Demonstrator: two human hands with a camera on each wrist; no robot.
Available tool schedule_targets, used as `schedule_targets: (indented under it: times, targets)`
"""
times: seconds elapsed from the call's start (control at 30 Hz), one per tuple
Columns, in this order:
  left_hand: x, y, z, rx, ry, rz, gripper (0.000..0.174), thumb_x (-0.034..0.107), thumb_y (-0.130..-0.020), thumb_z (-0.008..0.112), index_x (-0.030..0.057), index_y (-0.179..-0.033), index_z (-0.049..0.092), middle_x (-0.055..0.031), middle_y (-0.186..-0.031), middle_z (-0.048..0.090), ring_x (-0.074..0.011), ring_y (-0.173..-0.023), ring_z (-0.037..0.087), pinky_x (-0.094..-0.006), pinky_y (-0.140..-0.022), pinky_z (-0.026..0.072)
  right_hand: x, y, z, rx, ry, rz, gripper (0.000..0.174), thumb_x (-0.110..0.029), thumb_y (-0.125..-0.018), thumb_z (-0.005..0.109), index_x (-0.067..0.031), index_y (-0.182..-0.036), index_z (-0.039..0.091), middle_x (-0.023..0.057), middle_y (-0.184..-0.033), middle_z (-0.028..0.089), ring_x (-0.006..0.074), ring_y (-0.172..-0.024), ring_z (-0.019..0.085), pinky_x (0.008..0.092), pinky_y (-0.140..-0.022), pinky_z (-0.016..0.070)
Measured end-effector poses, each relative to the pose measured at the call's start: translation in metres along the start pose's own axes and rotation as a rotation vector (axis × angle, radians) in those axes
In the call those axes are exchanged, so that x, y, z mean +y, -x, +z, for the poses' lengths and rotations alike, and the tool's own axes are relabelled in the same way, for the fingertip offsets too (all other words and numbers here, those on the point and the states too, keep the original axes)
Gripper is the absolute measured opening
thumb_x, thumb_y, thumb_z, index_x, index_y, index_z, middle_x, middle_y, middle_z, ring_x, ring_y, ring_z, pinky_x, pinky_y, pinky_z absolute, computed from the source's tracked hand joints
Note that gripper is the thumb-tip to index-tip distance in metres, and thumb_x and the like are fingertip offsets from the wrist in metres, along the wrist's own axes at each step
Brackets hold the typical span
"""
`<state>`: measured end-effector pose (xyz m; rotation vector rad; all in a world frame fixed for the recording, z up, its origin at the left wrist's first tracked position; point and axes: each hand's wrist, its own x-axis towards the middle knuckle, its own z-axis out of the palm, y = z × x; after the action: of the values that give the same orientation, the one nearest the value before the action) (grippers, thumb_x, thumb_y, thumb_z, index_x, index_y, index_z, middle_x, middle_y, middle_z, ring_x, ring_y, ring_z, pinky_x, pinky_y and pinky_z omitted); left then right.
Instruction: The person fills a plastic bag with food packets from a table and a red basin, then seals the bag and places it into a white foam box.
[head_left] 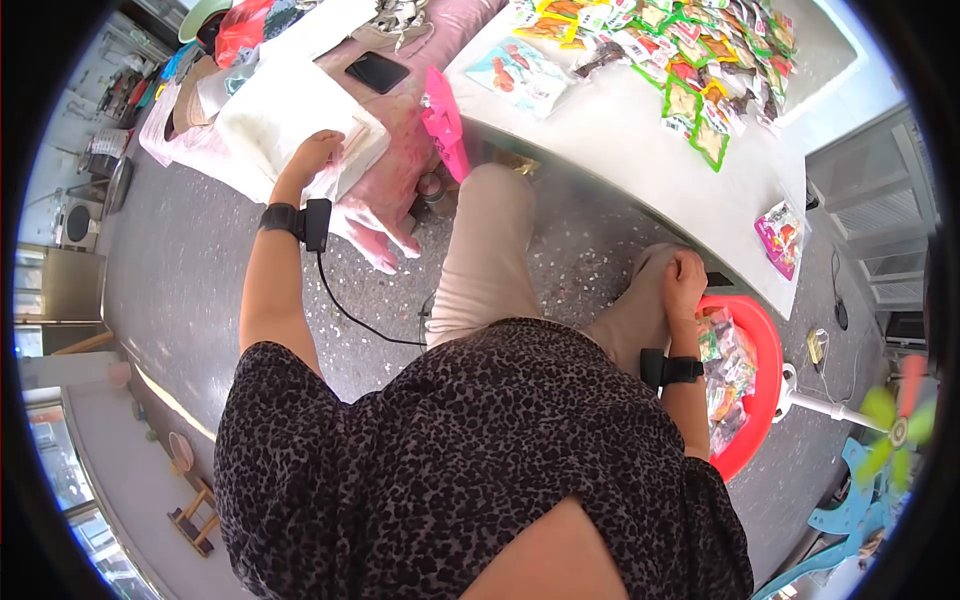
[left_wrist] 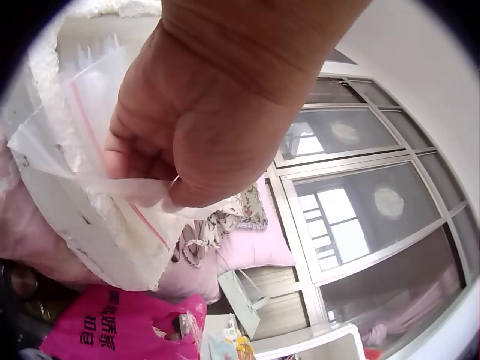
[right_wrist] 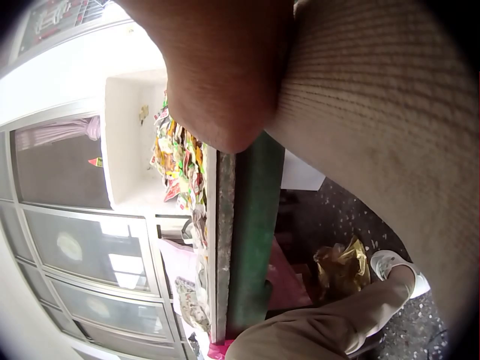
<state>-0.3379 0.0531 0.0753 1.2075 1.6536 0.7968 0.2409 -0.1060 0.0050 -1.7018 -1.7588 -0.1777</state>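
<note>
My left hand point(head_left: 318, 150) reaches to the white foam box point(head_left: 268, 112) on the pink cloth. In the left wrist view that hand point(left_wrist: 199, 124) pinches a clear zip-lock bag point(left_wrist: 94, 105) with a red strip, thumb against curled fingers. The bag lies over the box's thick wall point(left_wrist: 120, 259). My right hand point(head_left: 684, 283) rests on the right knee, beside the table edge. Close up in the right wrist view, that hand point(right_wrist: 221, 94) lies against the beige trouser leg point(right_wrist: 367, 97), its fingers mostly hidden.
Colourful snack packets point(head_left: 690, 65) are heaped on the white table point(head_left: 620, 150), with one pink packet point(head_left: 780, 238) near its corner. A red basin point(head_left: 768, 360) of packets stands by my right leg. A pink bag point(head_left: 443, 125) and a phone point(head_left: 377, 72) are near the box.
</note>
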Motion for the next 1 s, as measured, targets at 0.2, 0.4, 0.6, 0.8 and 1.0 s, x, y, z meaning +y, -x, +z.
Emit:
schedule_targets:
  times: [0.2,0.4,0.6,0.8,1.0]
  targets:
    - [0.017,-0.002,-0.003,0.238,-0.301,0.141,0.019,0.021,-0.076,0.049,0.0036,-0.081,0.054,0.0002,-0.064,0.05,-0.0083,-0.057,0.044,-0.0218,-0.053,0.0366,0.003,0.001,0.0,-0.013,-0.025,0.014,0.011,-0.003,-0.062,0.049,-0.0033,-0.072,0.05,0.0131,-0.078,0.054,0.03,-0.077,0.051,0.0375,-0.069,0.0412]
    - [0.082,0.028,0.031,0.154,0.016,0.339,0.013,0.016,-0.076,0.049,0.0038,-0.073,0.051,0.0026,-0.06,0.046,-0.0056,-0.053,0.04,-0.0192,-0.048,0.0326,0.005,0.0,0.0,0.006,-0.149,0.106,0.012,-0.005,-0.068,0.05,-0.0011,-0.08,0.051,0.0122,-0.081,0.054,0.0275,-0.075,0.052,0.0348,-0.068,0.0419]
    - [0.13,0.06,0.115,-0.136,0.403,0.36,0.013,0.017,-0.079,0.049,0.0077,-0.071,0.049,0.004,-0.057,0.044,-0.0037,-0.049,0.036,-0.0171,-0.045,0.0286,-0.049,-0.042,-0.012,-0.071,-0.682,0.278,0.013,-0.008,-0.075,0.053,-0.0002,-0.086,0.052,0.0031,-0.079,0.053,0.009,-0.067,0.049,0.0209,-0.06,0.0414]
    - [0.15,0.094,0.21,-0.438,0.604,0.367,0.011,0.014,-0.078,0.053,0.0079,-0.069,0.05,0.004,-0.057,0.045,-0.0035,-0.048,0.036,-0.0164,-0.046,0.0293,-0.128,-0.084,-0.027,-0.312,-1.251,0.306,0.014,-0.009,-0.076,0.054,-0.0034,-0.088,0.05,0.0014,-0.079,0.052,0.0063,-0.07,0.049,0.0196,-0.059,0.0422]
    - [0.154,0.127,0.274,-0.463,0.5,0.385,0.012,0.013,-0.077,0.054,0.0083,-0.067,0.05,0.0039,-0.058,0.046,-0.0034,-0.051,0.037,-0.0163,-0.047,0.0296,-0.154,-0.093,-0.031,-0.432,-1.48,0.399,0.02,-0.011,-0.077,0.053,-0.0024,-0.094,0.047,0.0032,-0.084,0.053,0.0091,-0.077,0.051,0.0209,-0.061,0.0433]
